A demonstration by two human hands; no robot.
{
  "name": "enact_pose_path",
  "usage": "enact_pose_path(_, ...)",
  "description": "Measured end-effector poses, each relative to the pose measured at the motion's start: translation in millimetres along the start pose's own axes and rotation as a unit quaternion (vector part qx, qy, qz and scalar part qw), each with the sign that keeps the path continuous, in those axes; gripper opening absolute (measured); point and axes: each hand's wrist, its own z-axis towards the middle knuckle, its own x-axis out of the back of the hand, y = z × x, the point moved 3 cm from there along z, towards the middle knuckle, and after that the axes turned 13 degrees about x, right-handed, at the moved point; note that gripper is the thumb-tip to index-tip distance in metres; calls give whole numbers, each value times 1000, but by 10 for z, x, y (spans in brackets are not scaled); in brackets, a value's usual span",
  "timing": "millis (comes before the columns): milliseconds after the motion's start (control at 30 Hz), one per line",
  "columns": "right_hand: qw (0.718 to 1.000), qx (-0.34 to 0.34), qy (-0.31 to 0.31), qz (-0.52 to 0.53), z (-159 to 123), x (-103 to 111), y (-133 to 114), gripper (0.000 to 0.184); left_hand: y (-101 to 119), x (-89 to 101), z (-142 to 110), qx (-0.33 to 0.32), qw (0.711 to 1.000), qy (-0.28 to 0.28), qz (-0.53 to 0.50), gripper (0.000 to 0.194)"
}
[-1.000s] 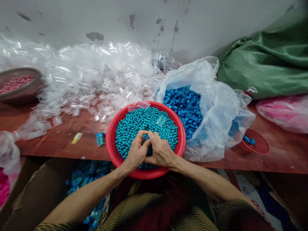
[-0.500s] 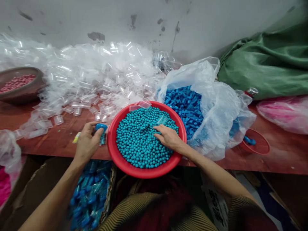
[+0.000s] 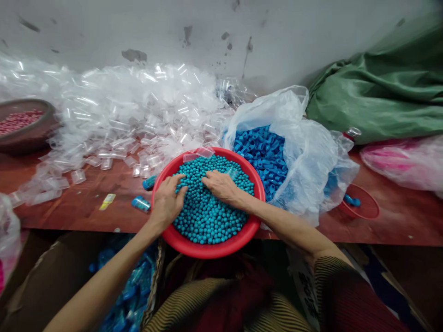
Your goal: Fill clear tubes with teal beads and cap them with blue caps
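Note:
A red basin [image 3: 211, 250] full of small turquoise beads [image 3: 207, 226] sits at the table's front edge. My left hand [image 3: 167, 200] is over its left rim, thumb and fingers apart, with nothing seen between them. Over the middle of the beads, my right hand [image 3: 221, 188] has its fingers curled together and pointing down; what they hold, if anything, is hidden. One clear tube [image 3: 199, 153] lies across the back rim, and another clear tube [image 3: 232, 174] lies among the beads. Left of the basin, two blue-capped tubes, one nearer [image 3: 140, 204] and one farther [image 3: 149, 182], lie on the table.
Clear tubes [image 3: 138, 110] are heaped at the back left, near a bowl of pink beads [image 3: 26, 133]. A plastic bag [image 3: 308, 138] of blue caps [image 3: 263, 159] stands right of the basin, beside a red basket [image 3: 363, 203]. Below the edge is a box of blue-capped tubes [image 3: 129, 286].
My left hand has let go of the blue-capped tube and moved right, over the basin's rim. My right hand has shifted slightly left, its fingers curling into the beads.

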Motion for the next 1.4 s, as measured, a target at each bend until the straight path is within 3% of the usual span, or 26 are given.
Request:
enact_pose_path(100,989,-27,97,111,-69,49,27,23,115,-172,46,28,995,-72,-61,43)
enact_pose_path(167,957,-45,175,229,-118,56,21,27,177,-273,80,49,981,-140,-128,42)
enact_pose_path(267,907,-72,234,343,-189,19,-8,26,261,-403,89,104,925,-257,-260,35)
enact_pose_path(400,917,-54,261,297,-440,125,71,26,301,-475,15,193,856,-332,-346,41)
enact_pose_path(433,919,-70,277,272,-555,191,165,25,298,-479,-8,212,844,-343,-352,43)
enact_pose_path(500,907,-166,311,229,-836,320,464,23,280,-483,-50,247,824,-365,-357,45)
enact_pose_path(567,901,-287,286,156,-1119,389,823,28,257,-484,-74,272,810,-378,-358,43)
enact_pose_path(667,894,-427,98,90,-1401,264,1275,32,232,-492,-87,288,798,-386,-362,41)
enact_pose_path(700,885,-451,75,91,-1447,194,1372,30,229,-495,-89,290,797,-386,-363,40)
enact_pose_path(767,865,-491,55,94,-1463,34,1484,33,230,-498,-96,293,797,-385,-362,40)
enact_pose_path(867,839,-530,71,103,-1358,-179,1525,42,245,-493,-106,297,801,-376,-359,41)
enact_pose_path(1000,824,-531,111,162,-1213,-315,1549,41,258,-484,-114,296,804,-371,-359,39)
enact_pose_path(1100,808,-515,168,232,-1258,-278,1581,37,247,-485,-115,296,803,-371,-361,41)
enact_pose_path(1300,756,-464,333,320,-1507,156,1451,28,249,-501,-101,279,806,-367,-371,50)
enact_pose_path(1400,715,-370,440,399,-1421,359,1188,24,274,-510,-104,268,812,-367,-367,47)
